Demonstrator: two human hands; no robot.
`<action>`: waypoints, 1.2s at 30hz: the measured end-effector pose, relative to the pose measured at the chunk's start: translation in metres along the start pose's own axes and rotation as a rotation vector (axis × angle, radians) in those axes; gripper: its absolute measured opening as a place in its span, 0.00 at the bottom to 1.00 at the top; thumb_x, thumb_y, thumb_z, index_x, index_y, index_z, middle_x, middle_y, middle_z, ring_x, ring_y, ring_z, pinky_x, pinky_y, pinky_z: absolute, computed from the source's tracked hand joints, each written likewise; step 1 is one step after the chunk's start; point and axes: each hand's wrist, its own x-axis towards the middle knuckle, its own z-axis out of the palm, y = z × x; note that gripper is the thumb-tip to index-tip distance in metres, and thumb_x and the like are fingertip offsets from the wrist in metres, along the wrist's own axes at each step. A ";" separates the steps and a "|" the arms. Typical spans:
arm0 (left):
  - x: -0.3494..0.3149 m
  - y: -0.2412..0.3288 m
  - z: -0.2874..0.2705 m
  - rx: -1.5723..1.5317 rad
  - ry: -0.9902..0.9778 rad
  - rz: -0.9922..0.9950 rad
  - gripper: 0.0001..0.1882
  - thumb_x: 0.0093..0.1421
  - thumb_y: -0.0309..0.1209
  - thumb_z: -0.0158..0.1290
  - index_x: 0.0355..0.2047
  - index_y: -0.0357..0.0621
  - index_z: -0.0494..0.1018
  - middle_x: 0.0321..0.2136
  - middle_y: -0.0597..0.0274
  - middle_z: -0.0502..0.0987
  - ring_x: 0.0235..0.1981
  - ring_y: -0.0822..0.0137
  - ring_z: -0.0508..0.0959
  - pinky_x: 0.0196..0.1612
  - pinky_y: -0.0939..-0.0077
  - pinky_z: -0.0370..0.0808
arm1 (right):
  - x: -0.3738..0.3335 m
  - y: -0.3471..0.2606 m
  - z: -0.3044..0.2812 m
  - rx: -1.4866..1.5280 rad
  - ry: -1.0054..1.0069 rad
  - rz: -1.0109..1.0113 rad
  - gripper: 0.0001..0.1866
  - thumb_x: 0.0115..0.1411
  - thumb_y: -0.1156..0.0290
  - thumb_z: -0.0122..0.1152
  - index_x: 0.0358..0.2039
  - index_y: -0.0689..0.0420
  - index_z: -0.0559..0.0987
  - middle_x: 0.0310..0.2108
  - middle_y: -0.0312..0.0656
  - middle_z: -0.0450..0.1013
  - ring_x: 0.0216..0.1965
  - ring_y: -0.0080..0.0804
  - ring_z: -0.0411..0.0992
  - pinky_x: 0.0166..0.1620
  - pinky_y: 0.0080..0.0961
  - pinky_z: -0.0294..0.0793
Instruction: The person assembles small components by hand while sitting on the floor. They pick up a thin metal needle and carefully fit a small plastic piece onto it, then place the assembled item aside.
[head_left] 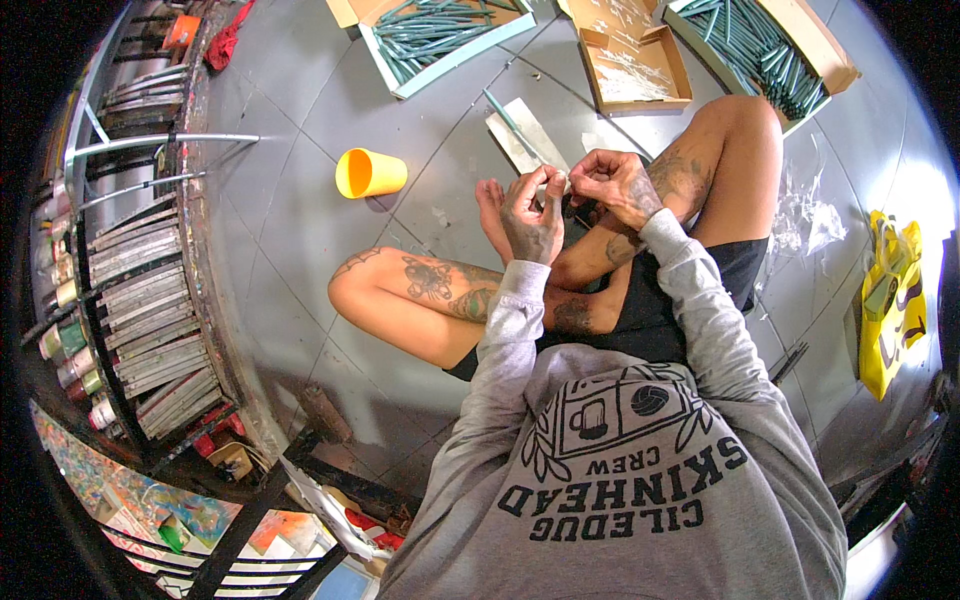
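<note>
My left hand (533,218) and my right hand (618,190) meet above my crossed legs, fingertips pinched close together. Between them is a small whitish bit, too small to name; which hand grips it I cannot tell. Just beyond the fingers, a pale rectangular board (521,152) lies on the floor. A slim dark green stick (508,118), like a pencil, rests along it with one end past its far edge. The palms and some fingertips are hidden from this view.
Ahead stand an open box of green sticks (393,77), a brown box with thin white pieces (645,101) and another box of green sticks (812,112). A yellow cup (376,173) is at left, shelving (165,290) beyond it. Plastic scraps (803,222) and a yellow bag (888,310) lie right.
</note>
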 end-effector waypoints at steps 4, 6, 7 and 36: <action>-0.003 -0.003 -0.001 0.151 -0.018 0.144 0.19 0.60 0.44 0.61 0.39 0.39 0.79 0.35 0.61 0.80 0.35 0.68 0.76 0.48 0.76 0.68 | 0.001 0.002 0.000 -0.035 0.041 0.000 0.09 0.57 0.70 0.66 0.31 0.63 0.79 0.25 0.35 0.77 0.25 0.17 0.73 0.29 0.13 0.72; -0.002 -0.003 0.000 0.150 -0.030 0.197 0.18 0.61 0.44 0.60 0.37 0.39 0.80 0.36 0.61 0.80 0.35 0.67 0.77 0.49 0.74 0.67 | 0.002 0.003 0.002 -0.060 0.071 -0.030 0.09 0.56 0.70 0.67 0.30 0.62 0.79 0.24 0.33 0.76 0.24 0.15 0.72 0.28 0.13 0.71; -0.002 -0.002 0.001 0.172 -0.022 0.213 0.18 0.61 0.44 0.60 0.37 0.40 0.80 0.36 0.61 0.80 0.36 0.66 0.77 0.50 0.73 0.67 | 0.003 0.003 0.003 -0.058 0.072 -0.043 0.08 0.55 0.70 0.67 0.29 0.62 0.79 0.23 0.33 0.75 0.25 0.15 0.72 0.29 0.14 0.71; -0.026 0.146 -0.030 -0.241 -0.038 -0.021 0.08 0.63 0.27 0.57 0.37 0.32 0.76 0.26 0.66 0.79 0.36 0.76 0.74 0.72 0.58 0.39 | -0.084 -0.127 0.020 0.512 -0.029 -0.130 0.10 0.59 0.74 0.65 0.37 0.69 0.77 0.31 0.42 0.78 0.33 0.24 0.76 0.38 0.21 0.78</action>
